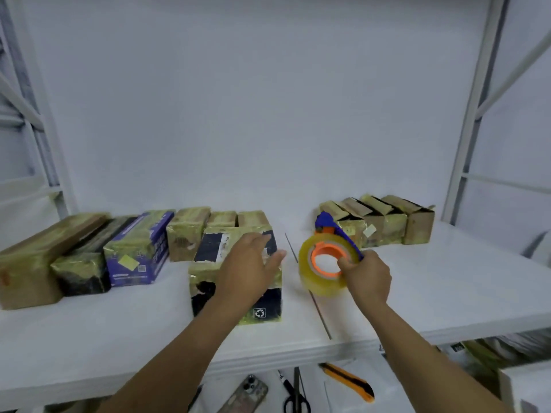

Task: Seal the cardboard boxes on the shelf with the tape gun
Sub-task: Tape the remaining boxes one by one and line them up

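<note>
Tape gun (316, 275) gripped in my right hand (368, 278), just right of taped box (208, 254); left hand (248, 263) flat on it, fingers straight.

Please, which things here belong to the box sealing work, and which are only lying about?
Belong to the job: tape gun, held by the right hand; dark box under the left hand; open-flap boxes at the right; taped boxes at the left.
Only lying about, below the shelf: phone; scissors; utility knife.

Glossy tape-wrapped cardboard box (238, 263), shiny clear tape roll (323, 268), smooth matt white shelf (447, 293)
</note>
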